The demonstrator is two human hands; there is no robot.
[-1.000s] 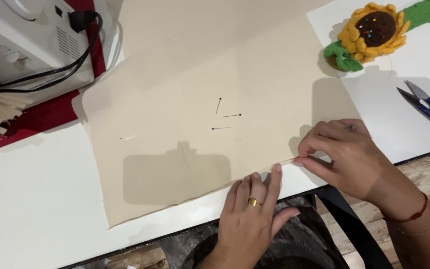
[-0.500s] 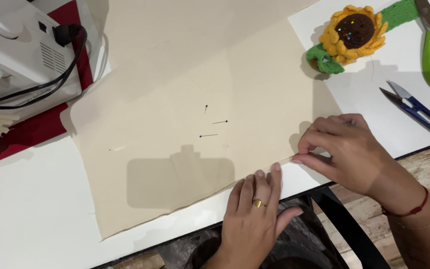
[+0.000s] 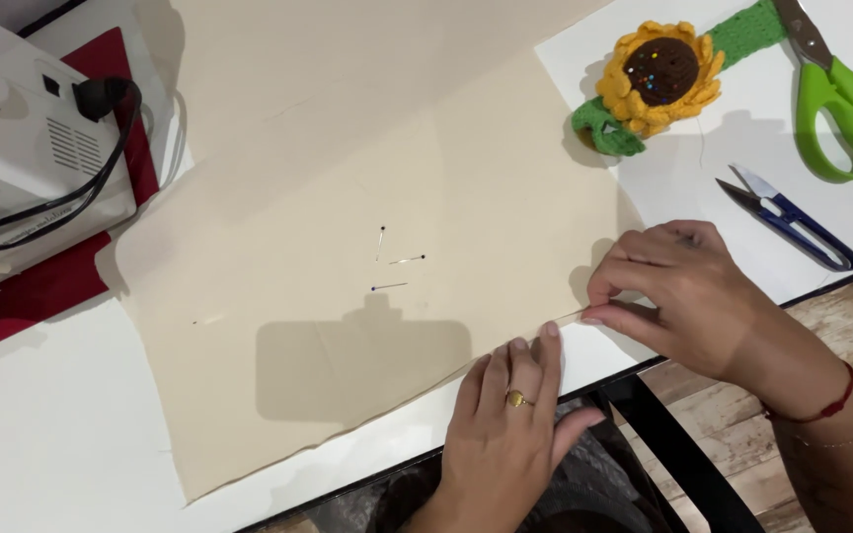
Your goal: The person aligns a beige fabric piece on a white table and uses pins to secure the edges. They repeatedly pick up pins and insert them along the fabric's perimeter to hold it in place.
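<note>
So there's a big piece of cream fabric [image 3: 348, 197] spread flat over a white table [image 3: 41, 444], and the near edge of it runs along the table's front side right in front of the person. The right hand [image 3: 678, 291] is at the near right corner of the cloth, fingertips pressed together and pinching the edge there. Can't tell if there's a pin between those fingers, too small to see. The left hand [image 3: 505, 419] lies flat just beside it, fingers close together and pressing down on the same edge, gold ring on one finger. The two hands are near each other but not touching.

Three loose pins [image 3: 397, 262] lie on the middle of the fabric, close together, well away from both hands.

Further out: a crocheted sunflower pincushion [image 3: 659, 79] with a green band sits past the cloth's far right edge, with a few pin heads stuck in its brown centre. Right of it are green-handled scissors [image 3: 836, 89], and nearer the right hand a small pair of blue thread snips [image 3: 792, 222]. Over on the far left there's a white sewing machine [image 3: 32, 128] with a black cable, standing on a red mat [image 3: 51, 286].
</note>
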